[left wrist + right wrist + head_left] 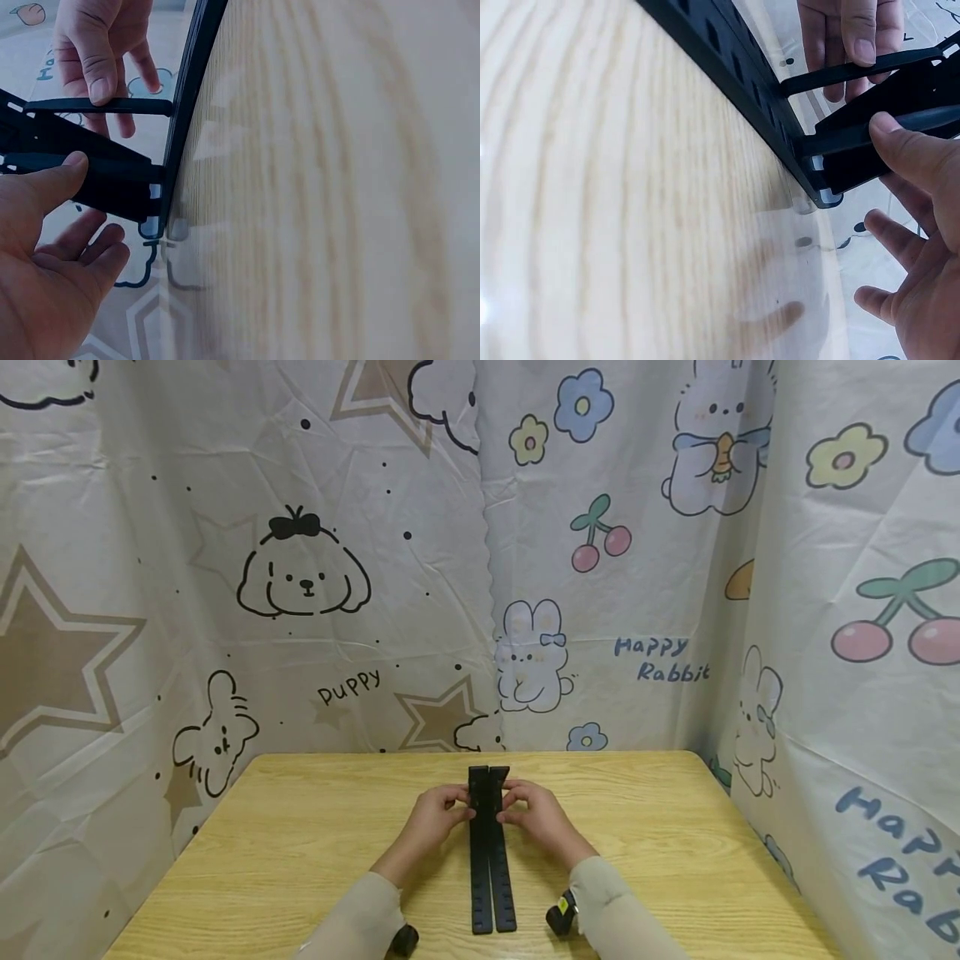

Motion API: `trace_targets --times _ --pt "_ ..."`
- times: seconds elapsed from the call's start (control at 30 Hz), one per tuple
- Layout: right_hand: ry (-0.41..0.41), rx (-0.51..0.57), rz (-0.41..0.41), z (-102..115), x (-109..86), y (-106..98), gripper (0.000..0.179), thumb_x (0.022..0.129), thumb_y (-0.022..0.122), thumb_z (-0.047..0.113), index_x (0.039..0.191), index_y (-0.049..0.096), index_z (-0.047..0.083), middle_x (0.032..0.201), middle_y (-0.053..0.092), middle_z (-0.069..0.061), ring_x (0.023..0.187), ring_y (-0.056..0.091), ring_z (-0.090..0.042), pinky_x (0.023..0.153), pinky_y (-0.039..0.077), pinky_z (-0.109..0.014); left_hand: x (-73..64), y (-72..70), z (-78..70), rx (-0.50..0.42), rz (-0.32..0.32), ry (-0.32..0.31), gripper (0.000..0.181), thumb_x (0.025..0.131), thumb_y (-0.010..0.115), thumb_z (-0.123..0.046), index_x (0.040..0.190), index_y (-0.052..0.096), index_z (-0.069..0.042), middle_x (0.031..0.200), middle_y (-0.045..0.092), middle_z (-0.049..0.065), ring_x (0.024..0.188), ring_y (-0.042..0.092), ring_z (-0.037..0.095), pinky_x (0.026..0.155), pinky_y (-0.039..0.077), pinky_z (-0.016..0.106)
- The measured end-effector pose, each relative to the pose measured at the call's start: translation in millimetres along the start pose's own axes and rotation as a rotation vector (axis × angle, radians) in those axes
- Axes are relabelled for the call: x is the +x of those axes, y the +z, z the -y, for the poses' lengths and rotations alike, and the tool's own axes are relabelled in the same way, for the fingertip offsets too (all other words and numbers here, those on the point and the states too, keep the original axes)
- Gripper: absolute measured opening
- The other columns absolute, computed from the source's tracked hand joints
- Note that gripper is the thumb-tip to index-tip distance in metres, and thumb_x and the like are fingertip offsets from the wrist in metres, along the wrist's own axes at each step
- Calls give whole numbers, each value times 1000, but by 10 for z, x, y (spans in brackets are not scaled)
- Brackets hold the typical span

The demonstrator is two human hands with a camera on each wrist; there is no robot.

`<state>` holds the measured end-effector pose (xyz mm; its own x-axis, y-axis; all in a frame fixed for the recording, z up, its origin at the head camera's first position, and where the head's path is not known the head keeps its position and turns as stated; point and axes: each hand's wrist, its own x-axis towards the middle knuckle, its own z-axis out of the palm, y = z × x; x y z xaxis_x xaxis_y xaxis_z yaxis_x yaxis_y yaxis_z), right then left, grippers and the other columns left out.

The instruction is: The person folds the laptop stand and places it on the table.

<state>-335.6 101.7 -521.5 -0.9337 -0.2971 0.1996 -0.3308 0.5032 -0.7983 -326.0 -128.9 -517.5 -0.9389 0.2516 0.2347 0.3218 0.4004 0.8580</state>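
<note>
A black folding laptop stand [481, 868] stands on the table in front of me, its two notched base rails side by side and pointing toward me. At its far end, my left hand [433, 818] holds the left side between thumb and fingers. From the opposite side my right hand [542, 817] grips the right side the same way. In the left wrist view, the left thumb lies on one strut [120, 166] of the stand, above a slanted panel. The right wrist view has the right thumb on a strut [840, 141] rising from the slotted rail [727, 75].
The wood-grain table [315, 827] has rounded far corners. Printed curtains [420, 568] hang close behind it and along both sides. A small black device [561, 913] is strapped at the right wrist, another [405, 938] at the left.
</note>
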Motion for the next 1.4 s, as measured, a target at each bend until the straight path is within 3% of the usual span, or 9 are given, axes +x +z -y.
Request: trace_targets --times 0.4,0.77,1.2,1.4 --pt "-10 0 -52 -8 100 24 12 84 82 6 82 73 13 116 72 -2 122 62 -29 111 44 -53 60 37 19 -18 -35 -30 6 91 77 -10 94 79 -14 115 75 0 122 64 28 109 49 53" --pt "12 31 -69 2 150 34 17 82 83 4 79 69 12 108 73 0 114 63 -24 108 46 -51 76 29 20 -28 -48 -52 8 92 76 -10 99 80 -12 112 76 0 119 65 28 110 47 54" --pt "41 72 -109 2 171 43 19 79 86 4 79 69 12 101 73 3 108 65 -21 106 47 -50 89 44 46 2 -98 -63 5 91 79 -13 95 79 -15 105 76 0 111 67 28 102 52 53" --pt "65 67 -146 -1 180 45 22 80 86 6 83 65 11 93 71 2 100 64 -20 97 51 -47 97 69 50 14 -132 -57 4 89 81 -14 92 79 -14 101 76 0 108 68 27 102 53 52"
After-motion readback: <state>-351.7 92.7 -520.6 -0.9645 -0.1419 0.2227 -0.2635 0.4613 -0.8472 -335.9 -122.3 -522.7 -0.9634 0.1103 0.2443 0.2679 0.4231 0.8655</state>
